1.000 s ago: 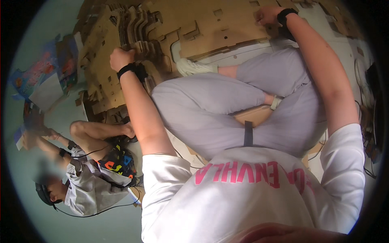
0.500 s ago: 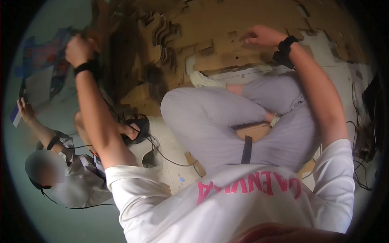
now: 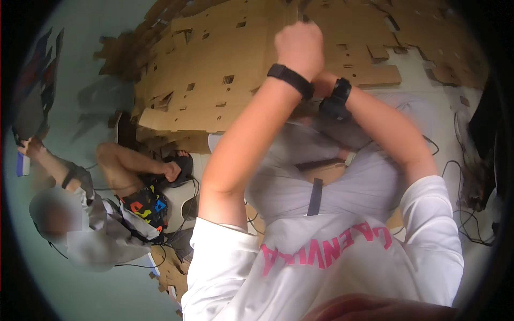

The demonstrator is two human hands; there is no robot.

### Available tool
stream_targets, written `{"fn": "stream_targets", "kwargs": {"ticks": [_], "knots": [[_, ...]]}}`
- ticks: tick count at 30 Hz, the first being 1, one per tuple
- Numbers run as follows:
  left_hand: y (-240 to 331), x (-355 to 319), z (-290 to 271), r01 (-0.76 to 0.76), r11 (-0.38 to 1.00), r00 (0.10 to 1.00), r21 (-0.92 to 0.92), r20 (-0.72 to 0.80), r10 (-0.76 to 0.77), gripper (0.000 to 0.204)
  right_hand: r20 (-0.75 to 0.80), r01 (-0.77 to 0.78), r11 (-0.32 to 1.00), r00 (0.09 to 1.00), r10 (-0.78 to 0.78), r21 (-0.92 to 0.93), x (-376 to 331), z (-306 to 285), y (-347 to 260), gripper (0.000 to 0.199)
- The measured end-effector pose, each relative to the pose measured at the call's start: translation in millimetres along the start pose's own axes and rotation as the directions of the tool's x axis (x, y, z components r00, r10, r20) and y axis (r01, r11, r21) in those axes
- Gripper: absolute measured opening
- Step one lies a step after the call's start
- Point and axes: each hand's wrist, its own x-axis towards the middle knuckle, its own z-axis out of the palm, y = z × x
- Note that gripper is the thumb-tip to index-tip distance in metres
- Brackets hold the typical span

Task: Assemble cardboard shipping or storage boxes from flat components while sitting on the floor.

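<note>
My left hand [image 3: 299, 51] is raised in front of me over a large brown cardboard sheet [image 3: 214, 75], its fingers curled into a closed fist. A narrow brown piece, perhaps cardboard, shows just beyond the knuckles; whether the fist grips it is unclear. My right hand [image 3: 323, 84] is just behind and below the left wrist, largely covered by it, so its fingers are hidden. Both wrists wear black bands. The sheet has small slots and torn flaps, and more flat cardboard lies around it to the right.
I sit cross-legged in grey trousers [image 3: 369, 182] on a pale floor. To my left another person sits with bent legs [image 3: 126, 166], a hand raised by a dark panel [image 3: 32, 115]. Black cables [image 3: 466, 224] run along the floor on both sides. A cardboard piece [image 3: 324, 174] lies between my legs.
My left hand has swung from the far left to the middle. My right hand has dropped down and left, behind the left wrist. A broad cardboard sheet now shows at left, where stacked edges were.
</note>
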Motion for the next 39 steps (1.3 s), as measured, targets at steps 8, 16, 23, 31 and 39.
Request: {"fn": "stream_targets", "kwargs": {"ticks": [8,16,23,31,39], "knots": [[-29.3,-153.8,-96.9,-0.157,0.405,0.94,-0.901,-0.01,0.341,0.024,-0.639,0.201,0.693,0.617,0.46,0.692,55.0,-22.7,-31.4,0.052],[-127.2,-195.9,-24.7,0.229,-0.755,0.84,-0.614,0.517,-0.166,0.082,-0.688,0.24,0.775,0.653,0.316,0.584,42.7,-76.9,-166.6,0.034],[-94.3,-97.4,45.8,-0.162,-0.891,0.788,-0.424,0.488,-0.375,0.041,-0.809,0.255,0.963,0.545,-0.221,-0.09,-129.1,-135.0,-209.1,0.028],[-18.2,37.1,94.6,-0.059,-0.991,0.898,-0.119,0.426,-0.105,0.034,-0.778,0.113,0.855,0.487,0.397,0.507,-180.0,-224.8,-246.9,0.033],[-14.1,13.8,128.7,-0.036,-0.992,0.918,-0.125,0.388,-0.082,0.032,-0.84,0.036,0.882,0.326,0.434,0.47,-188.6,-233.2,-205.7,0.03]]}}
